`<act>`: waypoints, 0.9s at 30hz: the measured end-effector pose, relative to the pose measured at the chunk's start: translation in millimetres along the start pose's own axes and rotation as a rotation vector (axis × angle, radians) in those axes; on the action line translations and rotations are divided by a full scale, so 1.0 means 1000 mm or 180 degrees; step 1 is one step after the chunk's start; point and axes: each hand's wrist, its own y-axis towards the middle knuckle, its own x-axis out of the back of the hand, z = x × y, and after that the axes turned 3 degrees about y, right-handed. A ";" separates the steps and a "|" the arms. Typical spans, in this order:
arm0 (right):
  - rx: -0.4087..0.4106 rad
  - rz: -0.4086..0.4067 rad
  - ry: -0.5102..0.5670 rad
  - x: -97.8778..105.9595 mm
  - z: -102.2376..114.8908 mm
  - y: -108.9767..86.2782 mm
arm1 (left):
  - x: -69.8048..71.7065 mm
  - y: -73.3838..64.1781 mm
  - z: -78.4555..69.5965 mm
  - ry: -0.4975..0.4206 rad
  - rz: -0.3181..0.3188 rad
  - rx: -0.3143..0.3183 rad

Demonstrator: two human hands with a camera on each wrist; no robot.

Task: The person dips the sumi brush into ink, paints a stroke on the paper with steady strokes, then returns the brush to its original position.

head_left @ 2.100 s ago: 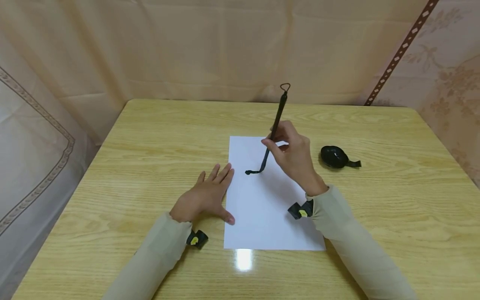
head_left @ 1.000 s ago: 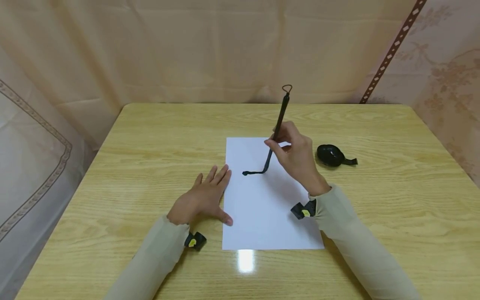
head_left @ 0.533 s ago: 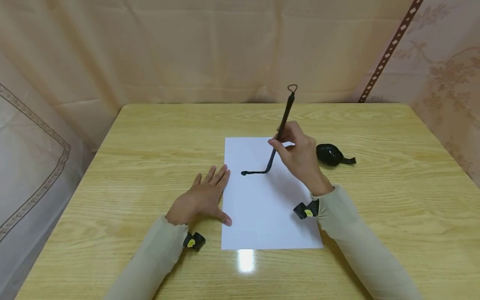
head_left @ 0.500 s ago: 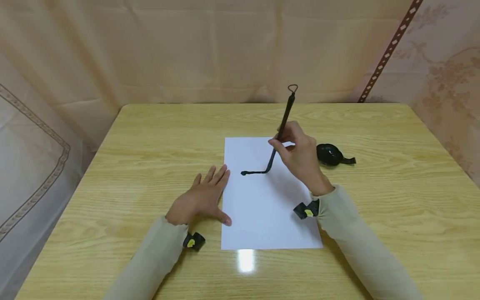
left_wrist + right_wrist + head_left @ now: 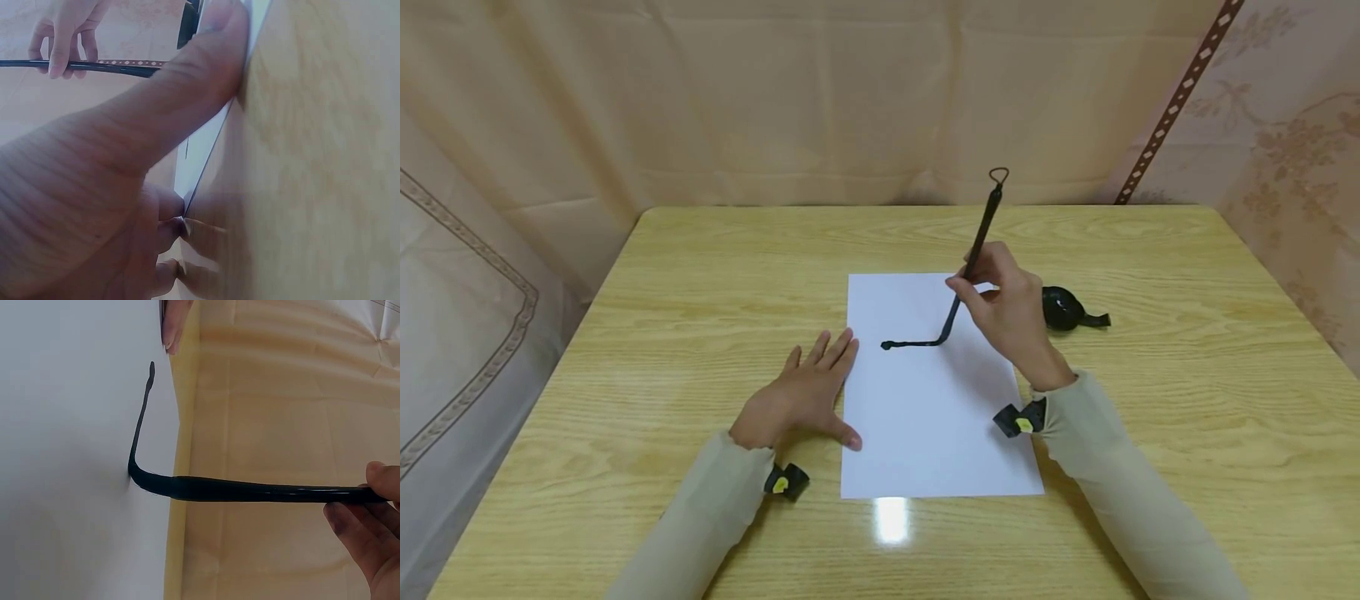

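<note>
**Black ink line (image 5: 913, 343) drawn slightly farther right**

Nearest, extended both beige sleeves (image 5: 700, 517) over the wooden table (image 5: 572, 417). Beyond them, laid the left hand (image 5: 801, 408) flat along the left edge of the white paper (image 5: 925, 442), with fingers spread and thumb on the margin, gripping nothing; kept to the same place as before. Farther up the sheet, lengthened the line a little compared with half a second earlier, leaving a thicker blob at its left end. Pinched the brush (image 5: 983, 233) between thumb and fingers of the right hand (image 5: 1011, 312), with bristles (image 5: 150, 482) bent against the paper. Judged by this contact, left the stroke still in progress. Covered part of the black dish (image 5: 1062, 308), off the sheet's right side. Farthest, faced a pale hanging cloth (image 5: 737, 108).
</note>
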 end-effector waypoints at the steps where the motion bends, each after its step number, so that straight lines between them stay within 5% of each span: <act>1: -0.0007 -0.0003 -0.0004 0.000 0.000 0.000 | 0.000 0.000 0.000 -0.0001 0.0001 0.0000; 27: -0.0008 -0.0071 -0.0135 0.016 -0.009 -0.005 | -0.001 0.000 0.000 0.0033 -0.0023 -0.0027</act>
